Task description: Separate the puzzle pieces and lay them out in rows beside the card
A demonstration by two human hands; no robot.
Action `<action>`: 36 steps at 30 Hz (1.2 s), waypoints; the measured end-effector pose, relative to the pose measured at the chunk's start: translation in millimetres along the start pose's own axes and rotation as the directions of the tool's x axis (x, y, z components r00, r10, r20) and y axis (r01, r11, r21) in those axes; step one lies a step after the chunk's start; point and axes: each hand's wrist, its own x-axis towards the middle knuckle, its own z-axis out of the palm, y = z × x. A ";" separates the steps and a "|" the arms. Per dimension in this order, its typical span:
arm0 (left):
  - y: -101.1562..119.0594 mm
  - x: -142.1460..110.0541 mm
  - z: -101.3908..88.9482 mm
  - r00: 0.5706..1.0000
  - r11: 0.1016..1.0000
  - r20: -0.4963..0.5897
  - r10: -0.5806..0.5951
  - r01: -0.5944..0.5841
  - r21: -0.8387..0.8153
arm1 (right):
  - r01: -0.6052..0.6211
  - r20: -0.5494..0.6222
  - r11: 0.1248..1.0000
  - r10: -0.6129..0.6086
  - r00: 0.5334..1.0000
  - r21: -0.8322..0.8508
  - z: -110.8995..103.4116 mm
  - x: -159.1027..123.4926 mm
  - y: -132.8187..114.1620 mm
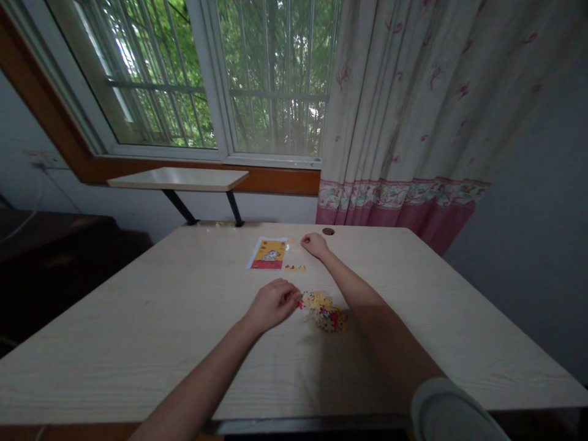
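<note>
On the worktop [184,318], I find heaped puzzle pieces [320,310], judged light, stiff and best pinched by the edges, beside the left hand [274,304]; its grip and that of the right hand [315,245] look narrow, contents indiscernible.

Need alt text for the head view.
A person's left hand is at the edge of a pile of small colorful pieces on a pale table; the right hand is farther out, near a printed picture of a spotted animal. Behind are a barred window and floral curtain.
</note>
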 end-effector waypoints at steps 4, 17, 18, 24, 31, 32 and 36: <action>0.0 0.5 0.4 1.000 1.000 0.000 -0.007 0.007 0.012 | -0.032 -0.016 0.999 0.031 0.999 -0.018 2.3 6.1 -2.6; 0.9 0.9 -0.3 1.000 1.000 -0.028 -0.012 0.013 0.011 | -0.063 -0.054 0.994 0.068 0.996 0.088 9.5 12.5 1.7; 0.6 0.8 -0.3 1.000 1.000 -0.030 -0.010 0.010 0.011 | -0.056 -0.056 0.993 0.063 0.996 0.106 8.2 12.5 2.2; -1.5 0.4 1.2 0.999 1.000 -0.034 0.002 -0.002 0.006 | 0.006 -0.055 0.975 0.007 0.998 0.222 -17.0 -1.1 15.0; -0.3 1.8 0.6 1.000 1.000 -0.008 0.005 -0.005 0.013 | 0.084 0.027 0.955 -0.095 0.995 0.285 -66.9 -82.8 42.6; 0.2 2.1 0.1 1.000 1.000 -0.003 0.002 -0.002 0.014 | 0.133 0.082 0.943 -0.165 0.983 0.305 -73.9 -98.8 43.2; 2.0 3.3 -0.7 1.000 1.000 0.015 -0.003 0.003 0.012 | 0.263 0.156 0.911 -0.324 0.933 0.319 -93.3 -153.5 32.1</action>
